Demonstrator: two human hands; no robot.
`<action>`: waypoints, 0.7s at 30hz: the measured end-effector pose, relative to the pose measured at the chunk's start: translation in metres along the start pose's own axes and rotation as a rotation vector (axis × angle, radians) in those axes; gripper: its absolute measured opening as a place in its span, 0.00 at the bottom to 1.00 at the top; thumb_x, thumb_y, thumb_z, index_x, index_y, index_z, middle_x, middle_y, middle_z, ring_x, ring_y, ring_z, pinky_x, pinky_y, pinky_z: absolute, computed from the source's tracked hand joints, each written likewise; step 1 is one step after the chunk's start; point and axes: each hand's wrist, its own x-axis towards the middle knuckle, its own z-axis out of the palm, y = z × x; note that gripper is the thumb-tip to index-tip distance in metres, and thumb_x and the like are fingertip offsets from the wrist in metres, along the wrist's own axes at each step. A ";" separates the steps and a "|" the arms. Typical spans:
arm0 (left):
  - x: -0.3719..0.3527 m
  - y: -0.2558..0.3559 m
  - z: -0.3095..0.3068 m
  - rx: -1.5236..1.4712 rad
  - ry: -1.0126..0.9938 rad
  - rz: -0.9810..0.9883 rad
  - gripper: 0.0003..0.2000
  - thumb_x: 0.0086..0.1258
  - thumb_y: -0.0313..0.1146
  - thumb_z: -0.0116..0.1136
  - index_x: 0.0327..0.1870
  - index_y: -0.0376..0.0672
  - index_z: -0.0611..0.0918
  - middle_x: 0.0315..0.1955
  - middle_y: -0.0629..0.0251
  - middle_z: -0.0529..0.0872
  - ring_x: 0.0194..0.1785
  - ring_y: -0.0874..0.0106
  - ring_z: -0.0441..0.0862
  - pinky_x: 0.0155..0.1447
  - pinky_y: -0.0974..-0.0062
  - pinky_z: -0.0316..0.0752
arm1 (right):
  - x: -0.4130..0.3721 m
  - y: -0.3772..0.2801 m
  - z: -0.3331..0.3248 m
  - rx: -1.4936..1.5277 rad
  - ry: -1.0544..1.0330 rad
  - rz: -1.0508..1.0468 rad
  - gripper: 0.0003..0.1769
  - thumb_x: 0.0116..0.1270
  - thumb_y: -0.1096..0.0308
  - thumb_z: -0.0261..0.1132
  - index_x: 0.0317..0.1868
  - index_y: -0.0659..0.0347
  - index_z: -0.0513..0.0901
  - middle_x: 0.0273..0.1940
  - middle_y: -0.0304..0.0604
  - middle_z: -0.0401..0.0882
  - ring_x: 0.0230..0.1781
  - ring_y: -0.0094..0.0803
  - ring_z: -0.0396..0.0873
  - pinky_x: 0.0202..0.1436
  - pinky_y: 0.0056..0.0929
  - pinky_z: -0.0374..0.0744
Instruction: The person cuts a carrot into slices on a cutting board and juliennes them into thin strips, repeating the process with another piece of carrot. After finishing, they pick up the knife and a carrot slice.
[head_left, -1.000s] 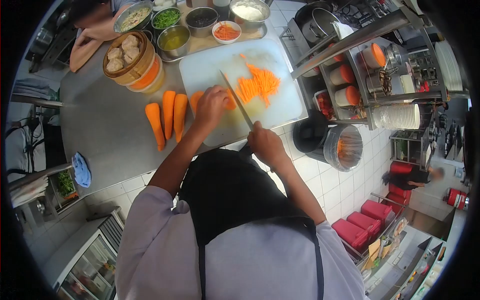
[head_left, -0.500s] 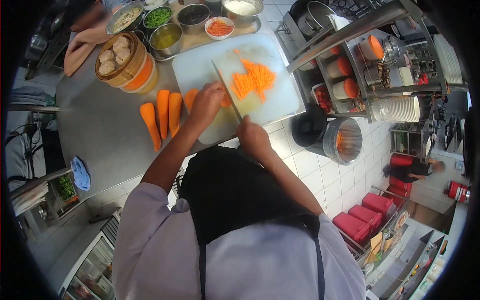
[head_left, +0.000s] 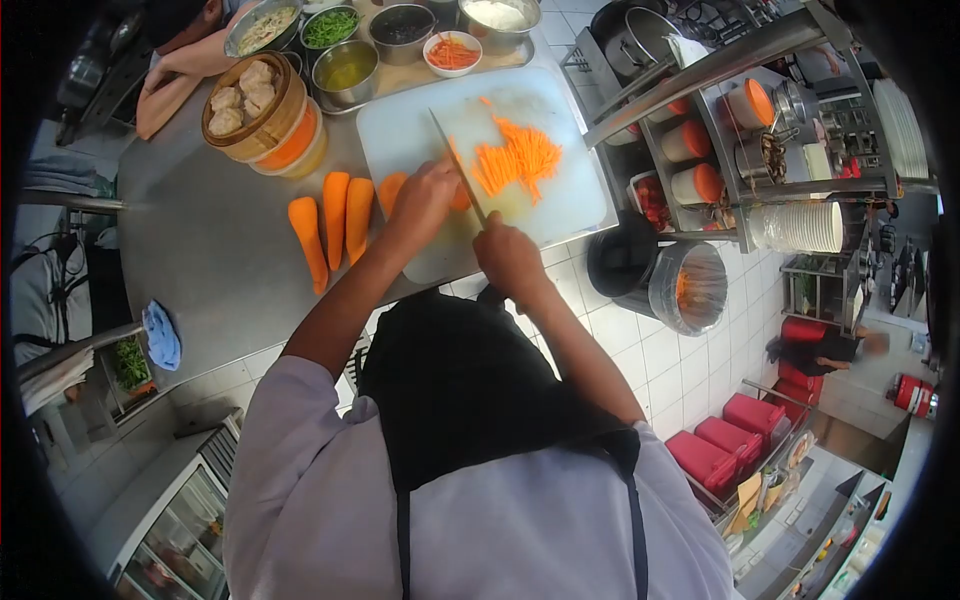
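Knife (head_left: 447,140) is angling forward from the right hand (head_left: 508,262), which is closing round its hidden handle. Left hand (head_left: 425,200) is bunching over a carrot piece (head_left: 461,198), pinning it to the white board (head_left: 582,200); hands are working near each other, apart. Piece is probably feeling light, stiff, slick on cut faces: hold from above, fingertips tucked clear of the edge. Second chunk (head_left: 391,188) is showing just left of the left hand. Forward and right of both hands, shreds (head_left: 517,160) are lying loose, likely bendy, suiting a scoop. Farther left, off the board, whole carrots (head_left: 307,235) are resting on steel table (head_left: 200,290), looking firm, offering thick ends for gripping.
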 end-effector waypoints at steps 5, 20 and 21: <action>-0.001 -0.004 0.004 0.013 -0.004 0.019 0.02 0.63 0.20 0.60 0.32 0.33 0.84 0.41 0.55 0.85 0.50 0.55 0.85 0.54 0.57 0.82 | -0.019 -0.005 -0.011 0.088 -0.011 0.101 0.13 0.74 0.65 0.58 0.46 0.70 0.73 0.30 0.65 0.86 0.34 0.62 0.87 0.40 0.59 0.85; -0.004 -0.003 -0.002 -0.060 -0.057 0.014 0.07 0.63 0.19 0.57 0.36 0.34 0.87 0.42 0.54 0.85 0.53 0.53 0.84 0.57 0.57 0.82 | 0.016 -0.003 0.026 0.062 0.062 0.098 0.11 0.72 0.67 0.59 0.43 0.68 0.74 0.30 0.66 0.87 0.35 0.62 0.89 0.42 0.59 0.87; -0.004 -0.002 -0.005 -0.071 -0.068 0.014 0.07 0.63 0.19 0.57 0.36 0.34 0.87 0.42 0.54 0.85 0.53 0.53 0.84 0.57 0.57 0.82 | 0.023 -0.005 0.023 0.080 0.088 0.110 0.11 0.72 0.66 0.58 0.43 0.68 0.74 0.31 0.66 0.87 0.35 0.63 0.89 0.43 0.60 0.86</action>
